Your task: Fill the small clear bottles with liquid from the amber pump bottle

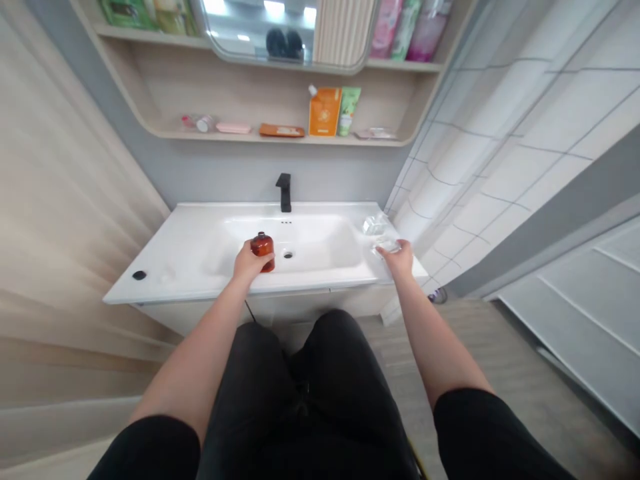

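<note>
The left hand (246, 262) has its fingers wrapped around an amber bottle (263, 248) in front of the black faucet (284, 192); right of the faucet, the right hand's (398, 260) fingers pinch a clear plastic piece (387, 246), near a second clear piece (375, 225).

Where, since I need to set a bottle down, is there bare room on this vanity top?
The white basin top is bare between the black disc and the left hand holding the amber bottle. The bowl is open between drain and right hand. The right corner is crowded with clear items.
</note>
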A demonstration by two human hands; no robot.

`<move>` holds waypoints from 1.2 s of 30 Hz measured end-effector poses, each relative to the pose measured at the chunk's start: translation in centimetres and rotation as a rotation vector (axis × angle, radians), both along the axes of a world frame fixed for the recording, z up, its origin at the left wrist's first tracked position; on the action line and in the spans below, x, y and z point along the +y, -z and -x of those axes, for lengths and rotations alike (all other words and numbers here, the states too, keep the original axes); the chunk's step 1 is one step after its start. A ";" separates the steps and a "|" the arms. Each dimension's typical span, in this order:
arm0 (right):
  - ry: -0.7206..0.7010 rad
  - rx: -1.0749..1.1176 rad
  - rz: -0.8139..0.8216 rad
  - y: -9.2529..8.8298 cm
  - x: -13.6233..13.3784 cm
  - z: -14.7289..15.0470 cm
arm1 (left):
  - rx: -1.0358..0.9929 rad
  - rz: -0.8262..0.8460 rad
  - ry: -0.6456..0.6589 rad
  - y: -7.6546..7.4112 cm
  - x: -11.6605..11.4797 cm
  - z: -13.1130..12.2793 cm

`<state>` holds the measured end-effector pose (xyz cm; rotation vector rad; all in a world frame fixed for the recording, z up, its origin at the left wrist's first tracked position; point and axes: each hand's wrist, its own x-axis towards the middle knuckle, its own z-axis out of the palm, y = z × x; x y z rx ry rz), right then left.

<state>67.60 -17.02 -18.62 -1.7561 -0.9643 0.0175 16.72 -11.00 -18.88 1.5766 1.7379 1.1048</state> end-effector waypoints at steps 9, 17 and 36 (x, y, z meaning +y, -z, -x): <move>-0.572 -0.388 -0.078 -1.1 -3.2 13.0 | -0.111 -0.076 0.029 0.9 0.5 -0.2; -1.058 -0.130 0.148 0.1 2.6 27.0 | -0.174 -0.089 0.160 -0.6 -0.6 -0.9; -0.976 0.105 0.201 1.5 4.9 29.0 | -0.316 -0.051 0.514 -0.5 0.2 -0.8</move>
